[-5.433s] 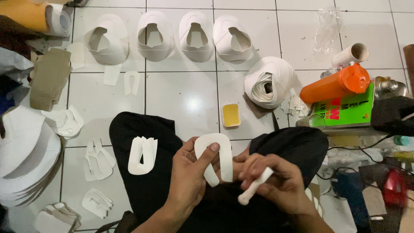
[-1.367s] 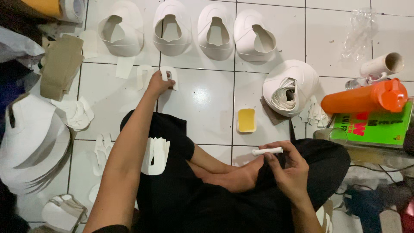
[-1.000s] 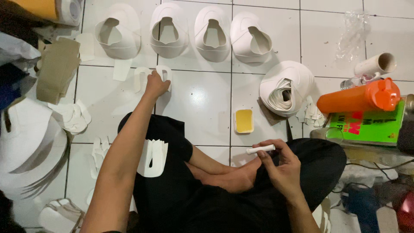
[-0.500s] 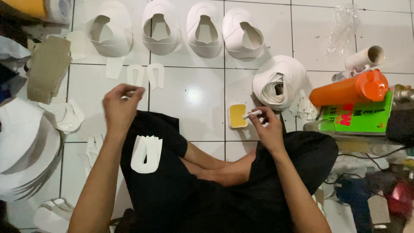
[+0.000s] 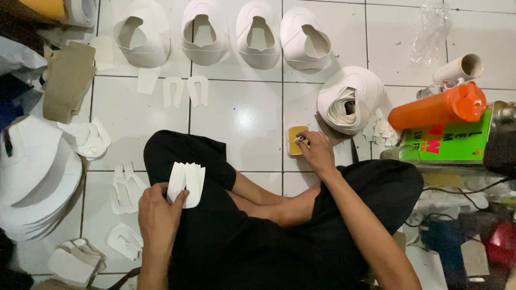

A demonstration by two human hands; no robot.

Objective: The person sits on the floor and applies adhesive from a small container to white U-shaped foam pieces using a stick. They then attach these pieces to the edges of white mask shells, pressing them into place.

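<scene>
Left hand [image 5: 157, 215] now pinches white cutouts [image 5: 186, 182] on the lap; right hand [image 5: 317, 152] has reached out, dipping its brush [image 5: 302, 140] into the yellow tin [image 5: 294, 139].

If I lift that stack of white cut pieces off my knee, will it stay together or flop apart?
The stack of white cut pieces looks thin, so probably light and bendy. Its edges already fan unevenly, so layers may slide apart. The left hand touches its lower end only.

I see a white tiled floor [image 5: 242, 115] carrying four white shoe uppers [image 5: 260, 35] in a row at the top, two small U-shaped cut pieces [image 5: 185, 90] just below them, a nested stack of uppers [image 5: 349, 99], a small yellow tin [image 5: 296, 139] and an orange bottle [image 5: 438, 106] lying on its side.
</scene>
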